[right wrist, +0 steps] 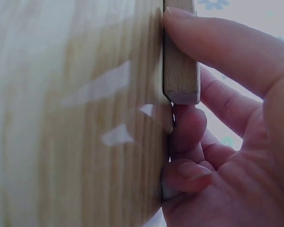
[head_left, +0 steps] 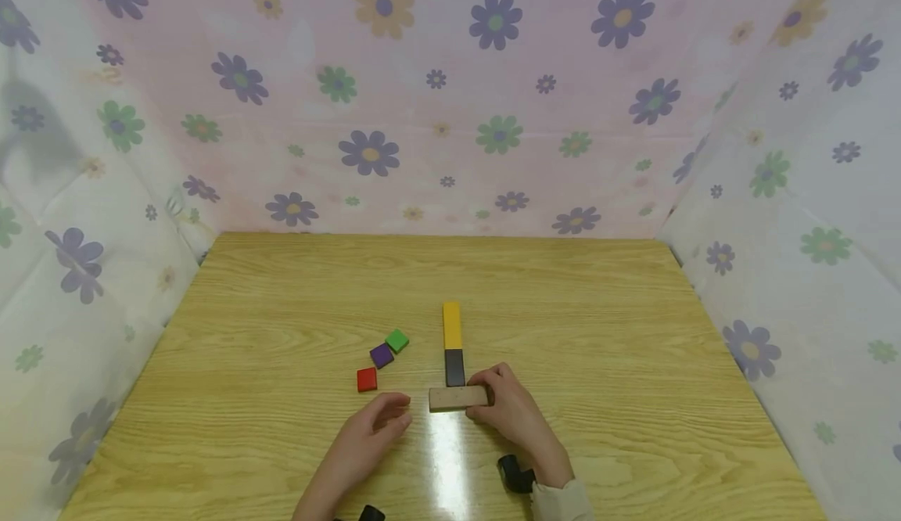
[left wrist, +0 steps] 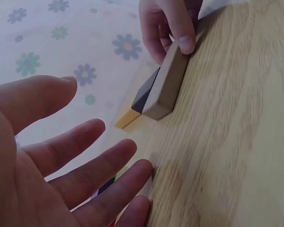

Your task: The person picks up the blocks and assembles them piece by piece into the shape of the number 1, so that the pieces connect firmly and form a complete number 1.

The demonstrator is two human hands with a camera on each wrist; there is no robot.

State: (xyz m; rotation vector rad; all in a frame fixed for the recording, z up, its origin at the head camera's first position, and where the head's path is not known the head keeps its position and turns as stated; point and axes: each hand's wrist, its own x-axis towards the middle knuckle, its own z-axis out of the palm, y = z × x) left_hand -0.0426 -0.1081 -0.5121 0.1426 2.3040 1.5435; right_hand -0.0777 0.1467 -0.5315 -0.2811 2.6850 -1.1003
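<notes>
My right hand (head_left: 517, 411) pinches the right end of a plain wooden block (head_left: 449, 399) between thumb and fingers, and the block lies crosswise on the table. Its far side meets, or nearly meets, a black block (head_left: 455, 368), which lines up end to end with a longer yellow block (head_left: 452, 325). In the right wrist view the thumb (right wrist: 217, 45) presses the near face of the wooden block (right wrist: 181, 71). To the left, my left hand (head_left: 362, 436) holds nothing; its fingers are spread and relaxed in the left wrist view.
Left of the row lie a green block (head_left: 397, 340), a purple block (head_left: 382, 355) and a red block (head_left: 367, 379), small and square. Everything rests on a wood-grain table (head_left: 598, 310). Flowered cloth (head_left: 436, 114) hangs behind and at both sides.
</notes>
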